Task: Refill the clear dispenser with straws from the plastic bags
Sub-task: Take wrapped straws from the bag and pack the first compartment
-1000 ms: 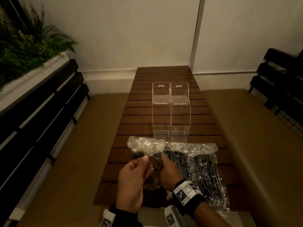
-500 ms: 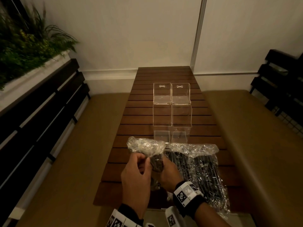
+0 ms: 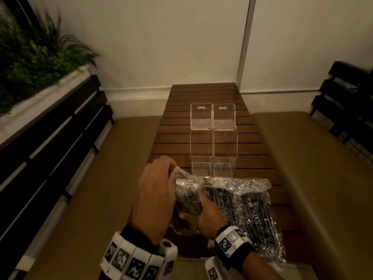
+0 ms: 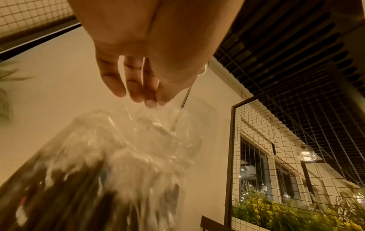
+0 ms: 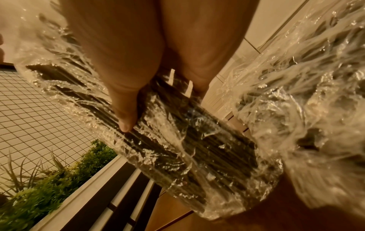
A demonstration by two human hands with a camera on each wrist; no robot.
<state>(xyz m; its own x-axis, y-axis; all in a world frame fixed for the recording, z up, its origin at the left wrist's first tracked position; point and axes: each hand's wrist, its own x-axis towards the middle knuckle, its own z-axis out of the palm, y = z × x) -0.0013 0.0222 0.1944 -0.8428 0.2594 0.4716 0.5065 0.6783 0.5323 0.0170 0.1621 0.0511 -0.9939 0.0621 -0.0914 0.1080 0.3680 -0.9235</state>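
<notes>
A clear plastic bag of black straws (image 3: pixel 188 196) (image 5: pixel 187 140) is held above the near end of the wooden table (image 3: pixel 203 93). My right hand (image 3: pixel 203 217) grips its lower part, thumb pressed on the wrap (image 5: pixel 126 118). My left hand (image 3: pixel 159 190) (image 4: pixel 146 93) pinches the crumpled open top of the bag (image 4: pixel 150 125). Two more bags of black straws (image 3: pixel 248 211) lie on the table to the right. The clear two-column dispenser (image 3: pixel 214 138) lies flat on the table just beyond the bags, with nothing seen inside it.
Tan cushioned benches (image 3: pixel 84 188) run along both sides of the narrow table. A planter with green foliage (image 3: pixel 30 63) tops the dark slatted backrest on the left. Dark slatted furniture (image 3: pixel 347 102) stands at the right. A white wall closes the far end.
My left hand has risen from the bag's middle to its crumpled top and now pinches it. The bag has tilted and its top has moved away from me. The right hand keeps its grip.
</notes>
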